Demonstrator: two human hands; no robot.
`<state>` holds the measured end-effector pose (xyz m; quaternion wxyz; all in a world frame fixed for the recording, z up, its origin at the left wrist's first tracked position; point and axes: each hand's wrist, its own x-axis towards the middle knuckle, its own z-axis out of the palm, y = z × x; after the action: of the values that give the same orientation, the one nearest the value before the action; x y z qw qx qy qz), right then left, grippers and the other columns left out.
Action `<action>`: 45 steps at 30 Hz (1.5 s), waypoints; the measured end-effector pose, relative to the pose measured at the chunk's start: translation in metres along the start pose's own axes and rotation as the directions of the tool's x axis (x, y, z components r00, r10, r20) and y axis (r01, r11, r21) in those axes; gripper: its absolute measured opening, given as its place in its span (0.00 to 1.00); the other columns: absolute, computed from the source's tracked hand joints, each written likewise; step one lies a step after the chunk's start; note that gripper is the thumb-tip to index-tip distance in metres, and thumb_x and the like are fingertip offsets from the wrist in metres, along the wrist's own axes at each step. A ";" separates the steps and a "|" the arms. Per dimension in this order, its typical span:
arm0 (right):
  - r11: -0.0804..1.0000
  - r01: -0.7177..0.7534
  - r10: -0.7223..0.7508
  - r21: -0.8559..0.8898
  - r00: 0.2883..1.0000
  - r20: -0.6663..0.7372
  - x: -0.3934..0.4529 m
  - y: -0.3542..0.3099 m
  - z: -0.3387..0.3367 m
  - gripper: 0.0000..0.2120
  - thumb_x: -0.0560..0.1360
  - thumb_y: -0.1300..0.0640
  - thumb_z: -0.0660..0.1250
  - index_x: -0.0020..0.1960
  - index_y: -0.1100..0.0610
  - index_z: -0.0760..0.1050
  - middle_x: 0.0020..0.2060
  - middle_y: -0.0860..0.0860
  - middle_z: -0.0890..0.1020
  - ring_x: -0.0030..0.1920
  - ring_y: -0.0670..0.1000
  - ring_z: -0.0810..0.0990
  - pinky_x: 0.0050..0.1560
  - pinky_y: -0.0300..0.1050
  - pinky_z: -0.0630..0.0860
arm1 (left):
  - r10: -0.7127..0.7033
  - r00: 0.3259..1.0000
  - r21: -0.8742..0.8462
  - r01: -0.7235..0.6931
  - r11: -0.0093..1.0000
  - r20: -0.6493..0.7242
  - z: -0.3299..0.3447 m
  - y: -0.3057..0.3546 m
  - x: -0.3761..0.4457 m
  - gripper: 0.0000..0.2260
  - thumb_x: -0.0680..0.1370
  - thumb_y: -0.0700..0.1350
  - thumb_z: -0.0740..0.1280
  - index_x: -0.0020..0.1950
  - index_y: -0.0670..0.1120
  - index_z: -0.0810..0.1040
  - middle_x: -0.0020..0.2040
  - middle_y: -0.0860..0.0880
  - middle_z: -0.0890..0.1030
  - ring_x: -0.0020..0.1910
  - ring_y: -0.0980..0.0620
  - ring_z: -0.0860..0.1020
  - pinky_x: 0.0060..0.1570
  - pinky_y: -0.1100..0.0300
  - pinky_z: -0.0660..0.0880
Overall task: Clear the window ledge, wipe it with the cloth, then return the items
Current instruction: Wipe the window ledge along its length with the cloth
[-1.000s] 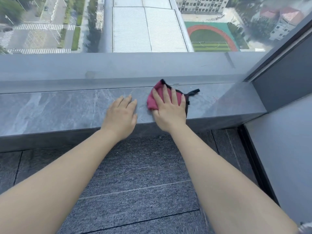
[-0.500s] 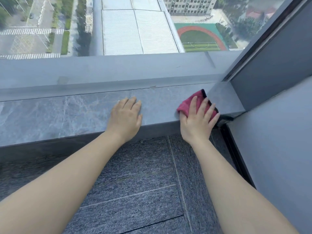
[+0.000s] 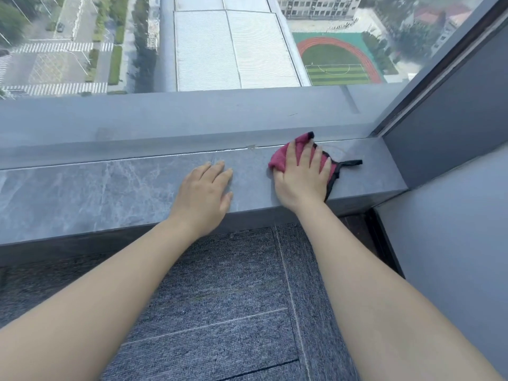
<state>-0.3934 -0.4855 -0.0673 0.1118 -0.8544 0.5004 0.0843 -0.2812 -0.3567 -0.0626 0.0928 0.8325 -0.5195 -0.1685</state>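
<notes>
Now two flat hands meet the ledge (image 3: 110, 188): left hand (image 3: 202, 200) bare, right hand (image 3: 302, 178) pressing one cloth (image 3: 280, 158).

Ledge (image 3: 96, 193) lies bare leftward; side wall (image 3: 439, 138) blocks the right end

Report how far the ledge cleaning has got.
Done: the visible stretch of ledge carries no items, so clearing looks finished. In hand: the right hand presses the red cloth flat near the ledge's right end, while the left hand rests flat on the stone. Left: finishing the wipe and returning the items, none of which are in view.
</notes>
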 end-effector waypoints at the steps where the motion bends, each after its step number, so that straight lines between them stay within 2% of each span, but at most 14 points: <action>1: 0.998 0.070 -0.070 -0.010 0.998 0.005 -0.005 -0.004 0.001 0.30 0.79 0.46 0.48 0.76 0.53 0.42 0.77 0.58 0.42 0.77 0.59 0.40 0.74 0.57 0.37 | 0.001 1.000 -0.003 -0.001 1.000 -0.007 0.000 0.000 -0.001 0.22 0.78 0.46 0.57 0.71 0.44 0.60 0.75 0.44 0.60 0.74 0.44 0.56 0.73 0.52 0.50; 5: 0.931 0.361 -0.363 0.059 0.931 0.022 -0.022 -0.015 0.004 0.26 0.78 0.51 0.51 0.75 0.46 0.51 0.78 0.50 0.47 0.77 0.51 0.43 0.75 0.50 0.37 | 0.000 0.999 -0.040 -0.001 0.999 -0.038 0.000 0.001 -0.005 0.21 0.77 0.45 0.58 0.69 0.40 0.63 0.73 0.40 0.63 0.72 0.41 0.59 0.72 0.50 0.53; 9: 0.880 0.410 -0.423 0.241 0.906 0.005 -0.040 -0.001 0.000 0.28 0.71 0.50 0.47 0.70 0.44 0.64 0.76 0.44 0.57 0.77 0.46 0.51 0.74 0.43 0.40 | -0.019 1.000 -0.028 0.018 0.999 -0.020 -0.002 0.000 -0.008 0.22 0.77 0.44 0.59 0.70 0.40 0.61 0.74 0.40 0.61 0.73 0.42 0.57 0.73 0.52 0.50; 11: 0.884 0.376 -0.379 0.278 0.924 -0.048 -0.049 0.011 0.000 0.29 0.69 0.48 0.47 0.68 0.45 0.68 0.74 0.44 0.62 0.76 0.47 0.55 0.73 0.42 0.43 | -0.021 1.000 -0.024 0.021 0.999 -0.016 -0.002 0.001 -0.008 0.22 0.78 0.45 0.58 0.71 0.41 0.60 0.74 0.41 0.60 0.73 0.43 0.57 0.73 0.52 0.50; 13: 0.927 0.299 -0.283 0.227 0.954 -0.102 -0.055 0.024 0.004 0.29 0.70 0.45 0.45 0.69 0.44 0.67 0.74 0.46 0.63 0.75 0.49 0.56 0.73 0.45 0.46 | -0.032 0.999 -0.026 0.032 0.999 -0.017 -0.001 0.003 -0.009 0.22 0.78 0.45 0.57 0.71 0.41 0.60 0.74 0.41 0.60 0.73 0.43 0.56 0.73 0.51 0.51; 17: 0.996 -0.047 0.052 0.072 0.995 -0.081 -0.045 0.038 0.011 0.27 0.78 0.45 0.48 0.76 0.49 0.49 0.77 0.53 0.50 0.77 0.57 0.46 0.74 0.56 0.42 | -0.039 0.999 -0.027 0.039 0.999 -0.011 0.000 0.006 -0.008 0.22 0.79 0.46 0.55 0.72 0.42 0.58 0.75 0.42 0.58 0.74 0.44 0.54 0.73 0.53 0.49; 20: 0.955 -0.258 0.264 0.147 0.964 -0.027 -0.024 0.038 0.007 0.32 0.78 0.41 0.47 0.76 0.53 0.41 0.77 0.57 0.43 0.76 0.62 0.38 0.73 0.62 0.37 | -0.025 0.999 -0.047 0.023 0.999 -0.029 0.001 0.007 -0.003 0.22 0.78 0.46 0.56 0.71 0.42 0.59 0.75 0.42 0.59 0.74 0.43 0.55 0.73 0.52 0.49; 24: 0.895 -0.406 0.417 0.185 0.909 -0.024 0.000 0.048 0.000 0.34 0.78 0.41 0.47 0.76 0.56 0.38 0.76 0.60 0.42 0.76 0.63 0.38 0.73 0.61 0.37 | -0.009 0.999 -0.068 0.006 0.998 -0.047 0.004 0.009 0.005 0.21 0.78 0.44 0.58 0.70 0.40 0.62 0.73 0.40 0.62 0.73 0.41 0.58 0.72 0.50 0.52; 26: 0.881 -0.429 0.445 0.199 0.894 -0.043 0.008 0.056 -0.003 0.33 0.79 0.44 0.49 0.76 0.58 0.39 0.76 0.60 0.43 0.76 0.62 0.39 0.74 0.60 0.38 | -0.009 0.998 -0.069 0.004 0.998 -0.068 0.006 0.012 0.010 0.21 0.77 0.44 0.59 0.68 0.39 0.65 0.71 0.38 0.65 0.71 0.39 0.61 0.72 0.47 0.55; 29: 0.864 -0.454 0.475 0.220 0.879 -0.049 0.016 0.065 -0.009 0.32 0.79 0.49 0.51 0.76 0.59 0.41 0.76 0.60 0.45 0.76 0.61 0.42 0.74 0.57 0.40 | -0.004 0.993 -0.078 -0.006 0.997 -0.119 0.010 0.020 0.018 0.22 0.73 0.46 0.57 0.61 0.34 0.72 0.63 0.34 0.74 0.63 0.34 0.70 0.65 0.43 0.65; 34: 0.906 -0.398 0.409 0.144 0.911 -0.057 0.035 0.074 -0.015 0.30 0.79 0.50 0.49 0.76 0.59 0.44 0.76 0.60 0.47 0.76 0.60 0.44 0.75 0.57 0.41 | 0.015 0.995 -0.047 -0.020 0.999 -0.095 0.011 0.027 0.025 0.27 0.70 0.50 0.51 0.56 0.33 0.75 0.57 0.34 0.78 0.56 0.33 0.75 0.59 0.43 0.71; 36: 0.919 -0.370 0.380 0.134 0.923 -0.057 0.038 0.065 -0.015 0.30 0.78 0.50 0.49 0.76 0.60 0.44 0.76 0.60 0.47 0.76 0.60 0.43 0.75 0.57 0.41 | 0.032 0.997 -0.045 -0.035 0.998 -0.076 0.009 0.023 0.024 0.27 0.70 0.51 0.51 0.57 0.34 0.75 0.58 0.34 0.78 0.57 0.34 0.75 0.60 0.43 0.71; 40: 0.919 -0.366 0.376 0.147 0.925 -0.047 0.038 0.033 -0.012 0.32 0.78 0.49 0.49 0.76 0.63 0.43 0.76 0.62 0.46 0.76 0.60 0.42 0.75 0.57 0.40 | 0.010 0.999 -0.097 -0.015 0.995 -0.051 -0.001 0.011 0.019 0.26 0.71 0.49 0.54 0.65 0.36 0.69 0.67 0.37 0.71 0.67 0.38 0.67 0.68 0.46 0.63; 45: 0.936 -0.318 0.329 0.148 0.943 -0.050 0.022 -0.009 -0.005 0.33 0.78 0.48 0.51 0.75 0.64 0.43 0.76 0.63 0.47 0.76 0.61 0.43 0.75 0.58 0.39 | -0.013 0.999 -0.115 0.010 0.993 -0.033 -0.010 -0.011 0.006 0.27 0.70 0.49 0.53 0.66 0.37 0.68 0.69 0.39 0.69 0.69 0.40 0.64 0.69 0.46 0.61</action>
<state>-0.3747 -0.5006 -0.0671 0.1368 -0.7531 0.6426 0.0349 -0.2664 -0.3572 -0.0581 0.1481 0.8315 -0.5026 -0.1847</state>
